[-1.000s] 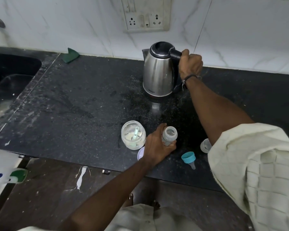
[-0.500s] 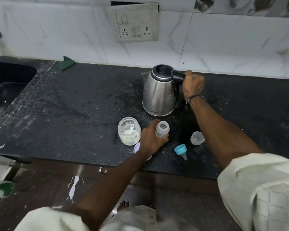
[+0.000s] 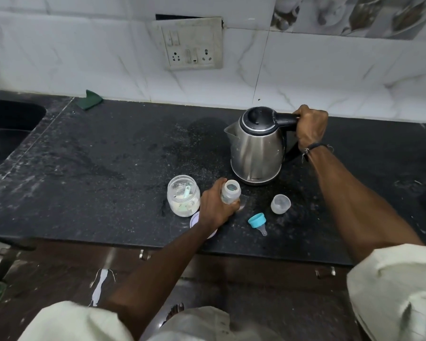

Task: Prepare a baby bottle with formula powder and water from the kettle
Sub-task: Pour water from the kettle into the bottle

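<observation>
On the dark counter [image 3: 96,153], the right hand [image 3: 310,126] grips the kettle [image 3: 257,148]; the left hand [image 3: 215,209] holds the bottle [image 3: 230,193] just before it. A hasty pour could overshoot that narrow mouth.

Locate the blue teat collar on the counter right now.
In the head view the blue teat collar lies on its side near the counter's front edge, between the clear cap and the left hand gripping the bottle.

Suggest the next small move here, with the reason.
Probably tip the kettle toward the baby bottle to start pouring. The right hand grips the kettle's handle, the spout faces left toward the bottle, and the left hand holds the open bottle upright on the counter; its teal nipple cap lies aside.
</observation>
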`<action>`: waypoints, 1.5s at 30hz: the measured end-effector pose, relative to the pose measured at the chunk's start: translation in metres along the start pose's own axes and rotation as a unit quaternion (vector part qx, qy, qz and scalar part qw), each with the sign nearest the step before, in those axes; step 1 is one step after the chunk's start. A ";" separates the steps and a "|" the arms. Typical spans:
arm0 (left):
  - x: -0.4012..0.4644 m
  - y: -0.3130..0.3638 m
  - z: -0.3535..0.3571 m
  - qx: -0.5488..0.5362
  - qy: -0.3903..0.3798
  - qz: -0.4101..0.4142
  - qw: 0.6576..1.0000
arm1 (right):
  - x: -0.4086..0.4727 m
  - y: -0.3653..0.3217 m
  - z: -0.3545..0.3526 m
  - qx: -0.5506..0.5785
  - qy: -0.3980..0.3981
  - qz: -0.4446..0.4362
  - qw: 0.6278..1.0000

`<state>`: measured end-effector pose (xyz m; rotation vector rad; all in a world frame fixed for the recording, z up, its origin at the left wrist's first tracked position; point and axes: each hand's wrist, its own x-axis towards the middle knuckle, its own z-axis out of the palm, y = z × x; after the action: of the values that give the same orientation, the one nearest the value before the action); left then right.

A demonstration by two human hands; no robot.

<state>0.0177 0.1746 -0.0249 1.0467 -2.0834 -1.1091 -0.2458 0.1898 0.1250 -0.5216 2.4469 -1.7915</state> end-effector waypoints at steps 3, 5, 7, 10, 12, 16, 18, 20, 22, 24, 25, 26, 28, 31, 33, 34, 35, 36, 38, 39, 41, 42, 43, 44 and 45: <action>0.001 -0.002 0.001 0.007 -0.001 -0.002 1.000 | 0.011 -0.002 -0.006 0.012 -0.027 -0.014 0.999; 0.001 -0.004 0.001 0.007 -0.003 0.000 1.000 | 0.015 -0.005 -0.008 0.016 -0.048 -0.031 0.998; 0.001 -0.004 0.001 0.005 -0.004 0.000 1.000 | 0.017 -0.010 -0.009 0.019 -0.076 -0.054 0.995; 0.001 -0.004 0.001 0.006 0.005 0.000 1.000 | 0.020 -0.013 -0.005 0.034 -0.114 -0.079 0.990; 0.000 -0.004 0.002 0.006 0.006 0.001 1.000 | 0.023 -0.013 -0.003 0.034 -0.133 -0.091 0.986; 0.000 -0.004 0.001 0.000 -0.002 -0.003 1.000 | 0.023 -0.018 0.001 0.015 -0.171 -0.125 0.977; 0.000 -0.004 0.001 0.000 -0.001 -0.001 1.000 | 0.023 -0.020 0.002 -0.001 -0.176 -0.140 0.974; 0.000 -0.004 0.002 0.001 0.001 0.000 1.000 | 0.024 -0.022 0.002 -0.013 -0.189 -0.156 0.969; 0.000 -0.004 0.001 -0.002 -0.004 -0.002 1.000 | 0.023 -0.026 0.001 -0.028 -0.205 -0.171 0.963; 0.000 -0.004 0.001 -0.001 -0.007 -0.001 1.000 | 0.022 -0.028 0.001 -0.040 -0.218 -0.188 0.957; 0.000 -0.004 0.001 -0.001 -0.007 0.000 1.000 | 0.022 -0.029 0.001 -0.046 -0.221 -0.196 0.954; 0.000 -0.003 0.001 -0.002 -0.006 0.000 1.000 | 0.021 -0.030 0.001 -0.052 -0.222 -0.201 0.952; 0.000 -0.003 0.001 0.000 -0.003 -0.002 1.000 | 0.020 -0.030 0.001 -0.065 -0.223 -0.206 0.951; -0.001 -0.003 0.002 0.003 0.000 -0.003 1.000 | 0.016 -0.031 -0.001 -0.081 -0.230 -0.208 0.947; -0.001 -0.003 0.001 0.005 -0.001 0.000 1.000 | 0.013 -0.032 0.000 -0.092 -0.235 -0.221 0.942; -0.001 -0.003 0.001 0.005 -0.005 0.000 1.000 | 0.012 -0.032 0.000 -0.099 -0.238 -0.229 0.939; -0.001 -0.003 0.001 0.005 -0.008 -0.001 1.000 | 0.010 -0.033 0.001 -0.108 -0.241 -0.237 0.935; 0.000 -0.003 0.001 0.005 -0.010 -0.002 1.000 | 0.009 -0.034 0.001 -0.119 -0.242 -0.245 0.931; 0.000 -0.003 0.000 0.006 -0.007 0.000 1.000 | 0.007 -0.035 0.001 -0.138 -0.247 -0.259 0.924; 0.000 -0.003 0.000 0.006 -0.005 0.002 1.000 | 0.006 -0.035 0.002 -0.146 -0.248 -0.266 0.920; 0.000 -0.003 0.000 0.006 -0.007 0.007 1.000 | 0.005 -0.035 0.002 -0.158 -0.247 -0.278 0.915; -0.001 -0.004 0.000 0.005 -0.008 0.009 1.000 | 0.005 -0.036 0.002 -0.162 -0.244 -0.282 0.913; -0.001 -0.004 0.000 0.004 -0.007 0.010 1.000 | 0.004 -0.036 0.002 -0.167 -0.242 -0.285 0.912; -0.001 -0.004 0.000 0.003 -0.006 0.011 1.000 | 0.004 -0.037 0.001 -0.171 -0.242 -0.289 0.911; -0.001 -0.004 0.000 0.003 -0.005 0.012 1.000 | 0.003 -0.038 0.001 -0.173 -0.242 -0.291 0.909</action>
<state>0.0200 0.1738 -0.0285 1.0189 -2.1028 -1.0982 -0.2396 0.1784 0.1605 -1.6477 2.3724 -1.1143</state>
